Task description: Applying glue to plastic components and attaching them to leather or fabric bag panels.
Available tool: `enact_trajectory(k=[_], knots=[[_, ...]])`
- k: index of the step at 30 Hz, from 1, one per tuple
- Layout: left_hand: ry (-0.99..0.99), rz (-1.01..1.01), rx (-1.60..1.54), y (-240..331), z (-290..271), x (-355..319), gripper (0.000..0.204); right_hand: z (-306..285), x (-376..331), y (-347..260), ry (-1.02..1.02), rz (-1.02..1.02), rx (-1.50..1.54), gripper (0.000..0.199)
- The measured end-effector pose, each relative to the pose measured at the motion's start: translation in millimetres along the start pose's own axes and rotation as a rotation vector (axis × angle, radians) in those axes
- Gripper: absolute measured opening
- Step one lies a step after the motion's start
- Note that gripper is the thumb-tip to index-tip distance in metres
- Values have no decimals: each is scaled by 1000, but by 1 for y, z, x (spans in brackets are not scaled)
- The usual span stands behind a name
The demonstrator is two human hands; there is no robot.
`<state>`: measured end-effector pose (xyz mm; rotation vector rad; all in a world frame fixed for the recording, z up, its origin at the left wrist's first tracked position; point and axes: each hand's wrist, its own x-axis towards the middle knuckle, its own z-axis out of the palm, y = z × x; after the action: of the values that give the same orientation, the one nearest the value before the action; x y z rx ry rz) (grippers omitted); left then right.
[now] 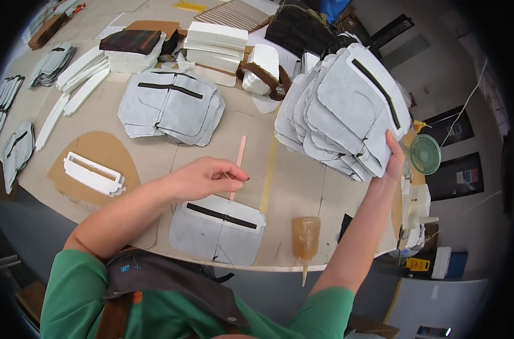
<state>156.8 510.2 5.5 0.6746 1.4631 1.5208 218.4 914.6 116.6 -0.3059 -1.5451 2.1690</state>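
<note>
Bench (302,186) of pale board carries everything, its near edge curving in front of the person. Toward its right edge the right hand (393,161) grips the underside of a fanned stack of grey panels (341,113), each with a black zipper, tilted up off the surface. A second grey pile (172,104) lies flat toward the middle, with white foam stacks (216,42) behind it near the far edge. At the near edge a single grey zippered panel (218,229) lies flat. Just above it the left hand (207,176) hovers, fingers curled, pinching something too thin to make out, beside a pink strip (238,166). An amber glue bottle (306,240) lies at the near edge, right of the single panel.
</note>
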Motion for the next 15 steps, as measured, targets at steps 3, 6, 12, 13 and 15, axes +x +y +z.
enact_trajectory(k=[3,6,12,13,15], knots=[[16,20,-89,-5,-2,-3,31,-36,26,39,63,25,-105,54],[24,-14,-35,-19,-5,-4,30,-53,34,90,213,202,-353,61],[4,-46,-4,-22,-3,-13,29,-74,31,109,201,332,-234,73],[10,-53,14,-23,-3,-13,29,-71,30,109,198,350,-233,73],[2,-60,16,-22,-2,-13,29,-67,30,107,221,337,-251,73]])
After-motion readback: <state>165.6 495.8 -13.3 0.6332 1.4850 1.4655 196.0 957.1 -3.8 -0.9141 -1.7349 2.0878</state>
